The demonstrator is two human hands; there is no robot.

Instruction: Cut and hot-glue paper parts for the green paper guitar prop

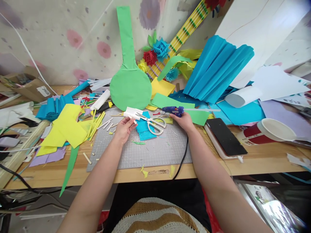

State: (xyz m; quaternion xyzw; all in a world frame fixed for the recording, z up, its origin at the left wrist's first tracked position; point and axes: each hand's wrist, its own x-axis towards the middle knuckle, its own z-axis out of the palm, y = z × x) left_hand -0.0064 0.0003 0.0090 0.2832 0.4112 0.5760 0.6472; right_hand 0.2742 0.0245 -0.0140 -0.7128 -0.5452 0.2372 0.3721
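Observation:
My left hand (123, 130) pinches a short white stick (132, 120) between thumb and fingertips, over the grey cutting mat (136, 155). A blue hot glue gun (172, 111) is gripped in my right hand (184, 121), its nozzle pointing left and a clear glue stick (201, 110) jutting out behind. Between the hands lie white-handled scissors (155, 130), partly open, on a folded piece of blue paper (145, 133). A white paper piece (134, 112) sits just beyond my left fingers. Behind it, a round green paper shape with a long neck (131, 89) leans against the wall.
Yellow paper (69, 126) and several short white sticks (108, 124) lie on the left. To the right are a black phone (225, 136), a paper cup (264, 131) and pleated blue paper (216, 71). A black cable (183, 158) crosses the table's front edge.

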